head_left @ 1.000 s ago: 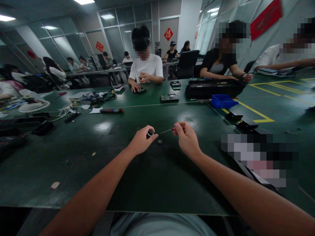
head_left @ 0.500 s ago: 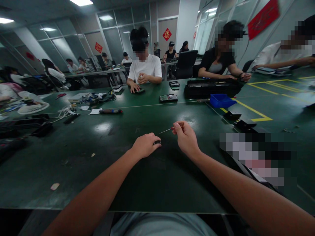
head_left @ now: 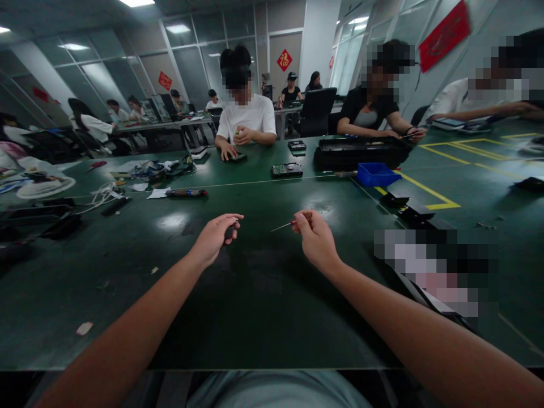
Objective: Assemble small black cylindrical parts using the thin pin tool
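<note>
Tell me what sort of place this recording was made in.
Probably an electronics assembly or repair workshop: a long green work table, a circuit board lying on it, and a blue parts bin. The right hand pinches a thin tool; the left hand holds a small dark part.

Left forearm [head_left: 140, 334]: bare, entering from the lower left edge and running up and inward, nearly straight through the wrist. Left hand [head_left: 215, 237]: back uppermost. The forefinger reaches forward to the right, with the thumb closed in beneath it in a pinch. The remaining fingers are curled loosely under the palm.

Right forearm [head_left: 425, 334]: bare, entering from the lower right edge and running up and inward, wrist slightly flexed. Right hand [head_left: 315, 242]: back turned towards the camera, knuckles raised. Thumb and forefinger are pressed together at the upper left of the hand in a tight pinch, the other fingers folded in behind.

The two hands are level, near one another but apart, not touching.
</note>
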The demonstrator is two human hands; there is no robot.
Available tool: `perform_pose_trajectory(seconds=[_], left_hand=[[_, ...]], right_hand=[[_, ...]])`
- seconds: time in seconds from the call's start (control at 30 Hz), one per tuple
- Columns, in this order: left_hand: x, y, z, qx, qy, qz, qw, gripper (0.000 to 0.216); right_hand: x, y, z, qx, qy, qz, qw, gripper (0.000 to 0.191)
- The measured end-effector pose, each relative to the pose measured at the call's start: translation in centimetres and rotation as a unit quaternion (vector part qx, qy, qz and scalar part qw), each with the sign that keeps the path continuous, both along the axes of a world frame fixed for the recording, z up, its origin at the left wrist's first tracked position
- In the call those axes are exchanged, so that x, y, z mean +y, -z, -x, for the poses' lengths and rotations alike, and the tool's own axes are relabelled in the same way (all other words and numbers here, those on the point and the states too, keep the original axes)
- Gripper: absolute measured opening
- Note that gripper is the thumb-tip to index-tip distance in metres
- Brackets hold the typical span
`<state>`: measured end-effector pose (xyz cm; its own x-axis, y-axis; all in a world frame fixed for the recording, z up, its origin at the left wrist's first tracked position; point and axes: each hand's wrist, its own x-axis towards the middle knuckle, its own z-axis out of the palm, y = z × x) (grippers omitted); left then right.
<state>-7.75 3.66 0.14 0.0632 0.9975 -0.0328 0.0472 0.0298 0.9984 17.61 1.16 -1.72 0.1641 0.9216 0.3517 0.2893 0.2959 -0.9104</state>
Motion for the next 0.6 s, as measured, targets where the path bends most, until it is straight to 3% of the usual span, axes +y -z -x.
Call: perform_pose_trajectory(seconds=[0.1, 0.2, 0.37, 0.6], left_hand=[[0.6, -0.6, 3.0, -0.164, -0.084, 0.066, 0.981, 0.015], [0.8, -1.3, 6.9, -0.228, -0.152, 0.092, 0.957, 0.009], [-0.3, -2.5, 13.3, -0.235, -0.246, 0.076, 0.937, 0.011], [-2.5, -3.4, 21.3, -0.145, -0.430, 0.038, 0.890, 0.022]], right_hand=[[0.0, 0.1, 0.0, -0.001, -0.002, 0.003, 1.000, 0.023], [0.0, 0.2, 0.0, -0.008, -0.003, 0.002, 1.000, 0.024], [0.1, 0.4, -0.1, -0.014, -0.008, 0.007, 1.000, 0.025], [0.2, 0.3, 0.0, -0.006, -0.009, 0.012, 1.000, 0.023]])
